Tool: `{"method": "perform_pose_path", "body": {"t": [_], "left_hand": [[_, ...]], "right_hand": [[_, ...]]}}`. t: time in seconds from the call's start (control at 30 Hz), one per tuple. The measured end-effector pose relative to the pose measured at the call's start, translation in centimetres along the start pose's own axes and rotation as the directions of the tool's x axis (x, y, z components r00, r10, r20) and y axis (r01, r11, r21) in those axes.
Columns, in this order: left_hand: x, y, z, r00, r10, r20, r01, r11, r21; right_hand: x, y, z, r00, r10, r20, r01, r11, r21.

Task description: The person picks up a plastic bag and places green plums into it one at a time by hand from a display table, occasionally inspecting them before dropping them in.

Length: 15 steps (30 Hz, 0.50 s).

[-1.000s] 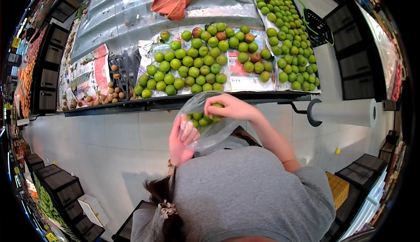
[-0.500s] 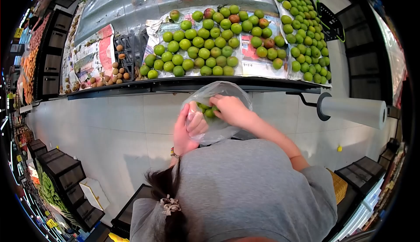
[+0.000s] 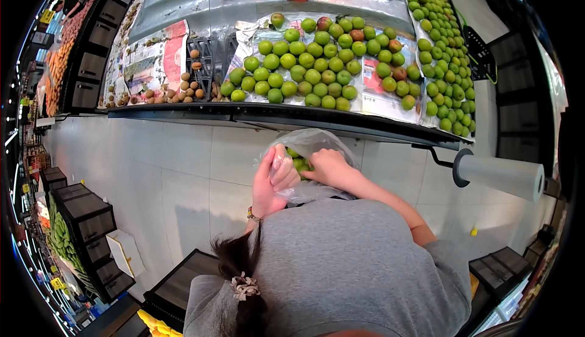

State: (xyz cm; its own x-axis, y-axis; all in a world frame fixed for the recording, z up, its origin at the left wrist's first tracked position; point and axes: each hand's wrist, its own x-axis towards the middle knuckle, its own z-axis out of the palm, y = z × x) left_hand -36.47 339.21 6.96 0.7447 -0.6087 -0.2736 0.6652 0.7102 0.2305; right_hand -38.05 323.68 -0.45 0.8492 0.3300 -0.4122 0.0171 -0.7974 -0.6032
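I can read no text: print on the papers (image 3: 159, 63) left of the green fruit (image 3: 304, 69) is too blurred.

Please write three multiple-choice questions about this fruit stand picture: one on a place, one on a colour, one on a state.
1. Where is the roll of bags?
A. right of the person
B. on the display shelf
C. on the floor

2. What colour is the fruit in the plastic bag?
A. orange
B. green
C. purple

3. What is the right hand doing?
A. hanging free
B. gripping the roll
C. reaching into the bag that the left hand holds

Answers: 1 A, it sticks out from a bracket there; 2 B, green shows through; 3 C, its fingers are inside.
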Motion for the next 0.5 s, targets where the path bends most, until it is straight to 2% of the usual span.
{"method": "perform_pose_path", "body": {"t": [0.07, 0.13, 0.23, 0.33, 0.37, 0.4, 0.47, 0.5], "left_hand": [[-0.2, 0.1, 0.0, 1.000, 0.020, -0.004, -0.020, 1.000, 0.010], [-0.4, 0.3, 0.0, 0.999, 0.048, 0.000, -0.048, 0.999, 0.019], [-0.7, 1.2, 0.2, 0.992, 0.121, -0.038, -0.122, 0.992, -0.044], [-1.5, 2.4, -0.5, 0.975, 0.216, -0.047, -0.221, 0.965, -0.142], [-1.9, 2.8, -0.7, 0.970, 0.239, -0.037, -0.242, 0.955, -0.174], [-2.1, 3.1, -0.7, 0.969, 0.246, -0.027, -0.247, 0.951, -0.186], [-2.7, 3.4, -0.9, 0.966, 0.256, -0.013, -0.253, 0.944, -0.213], [-2.9, 3.6, -1.1, 0.966, 0.257, -0.014, -0.255, 0.946, -0.199]], "right_hand": [[0.3, -0.3, -0.1, 0.995, -0.079, -0.057, 0.090, 0.970, 0.227], [0.6, -1.3, -0.4, 0.971, -0.167, -0.172, 0.231, 0.842, 0.488], [1.6, -2.3, -0.3, 0.844, -0.368, -0.391, 0.502, 0.798, 0.334], [2.1, -3.1, -3.7, 0.878, -0.425, -0.220, 0.476, 0.817, 0.324], [2.0, -3.8, -5.7, 0.916, -0.368, -0.159, 0.400, 0.814, 0.421], [2.3, -4.4, -7.9, 0.913, -0.385, -0.130, 0.388, 0.728, 0.565], [3.0, -5.5, -11.4, 0.935, -0.318, -0.156, 0.323, 0.581, 0.747], [4.5, -5.7, -12.4, 0.921, -0.283, -0.269, 0.390, 0.635, 0.667]]}}
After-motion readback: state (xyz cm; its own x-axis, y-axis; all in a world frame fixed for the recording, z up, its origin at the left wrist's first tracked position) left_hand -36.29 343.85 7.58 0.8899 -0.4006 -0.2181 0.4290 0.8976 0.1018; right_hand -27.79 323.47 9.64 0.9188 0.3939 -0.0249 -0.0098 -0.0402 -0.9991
